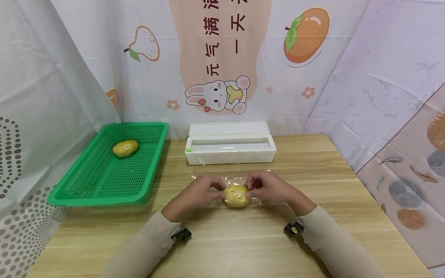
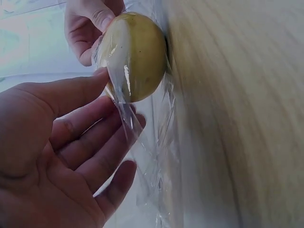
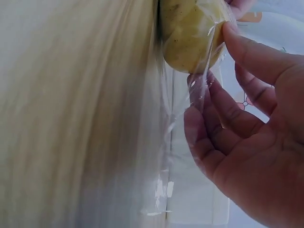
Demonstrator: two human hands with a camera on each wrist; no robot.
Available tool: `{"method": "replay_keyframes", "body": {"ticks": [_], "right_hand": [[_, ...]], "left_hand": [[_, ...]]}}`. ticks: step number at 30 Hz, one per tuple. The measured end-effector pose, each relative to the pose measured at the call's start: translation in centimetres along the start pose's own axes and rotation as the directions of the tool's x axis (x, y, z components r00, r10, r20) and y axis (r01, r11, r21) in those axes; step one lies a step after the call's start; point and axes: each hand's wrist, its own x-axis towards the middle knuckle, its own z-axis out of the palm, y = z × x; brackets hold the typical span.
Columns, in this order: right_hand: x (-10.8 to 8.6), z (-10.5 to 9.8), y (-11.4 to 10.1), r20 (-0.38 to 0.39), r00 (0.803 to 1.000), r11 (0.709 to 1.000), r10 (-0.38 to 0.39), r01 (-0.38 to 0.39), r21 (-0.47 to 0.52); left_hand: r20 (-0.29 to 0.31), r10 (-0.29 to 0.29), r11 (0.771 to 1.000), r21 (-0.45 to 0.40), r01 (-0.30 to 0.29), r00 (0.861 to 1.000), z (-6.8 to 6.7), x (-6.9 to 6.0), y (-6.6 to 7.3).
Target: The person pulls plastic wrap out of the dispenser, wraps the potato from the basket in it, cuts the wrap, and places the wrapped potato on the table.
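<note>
A yellow potato lies on the table under a sheet of clear cling film, which stretches out to both sides of it. At its left end my left hand pinches the film, thumb against the potato, as the left wrist view of the hand shows. My right hand holds film at the other end; in the right wrist view its thumb touches the potato and its fingers curl behind the film. The potato's underside is hidden.
Behind the hands stands a white cling film box, lid raised, with a roll inside. To the left is a green basket with another potato in it. A printed curtain closes off the wooden table's back.
</note>
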Motion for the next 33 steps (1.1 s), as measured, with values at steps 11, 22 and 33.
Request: {"method": "replay_keyframes", "body": {"ticks": [11,22,33], "right_hand": [[0.03,0.15,0.54,-0.001,0.997,0.997,-0.075,0.075,0.018],[0.06,0.35,0.43,-0.036,0.998,0.999,-0.046,0.046,0.016],[-0.14,0.27,0.27,-0.087,0.996,1.000,-0.027,0.026,-0.011]], "left_hand": [[-0.013,0.040,0.997,-0.063,-0.041,0.999,0.09,0.00,0.07],[0.006,0.065,0.997,-0.029,-0.065,0.998,0.24,-0.02,-0.04],[-0.020,0.020,0.999,-0.027,-0.021,1.000,0.18,-0.03,-0.25]]}}
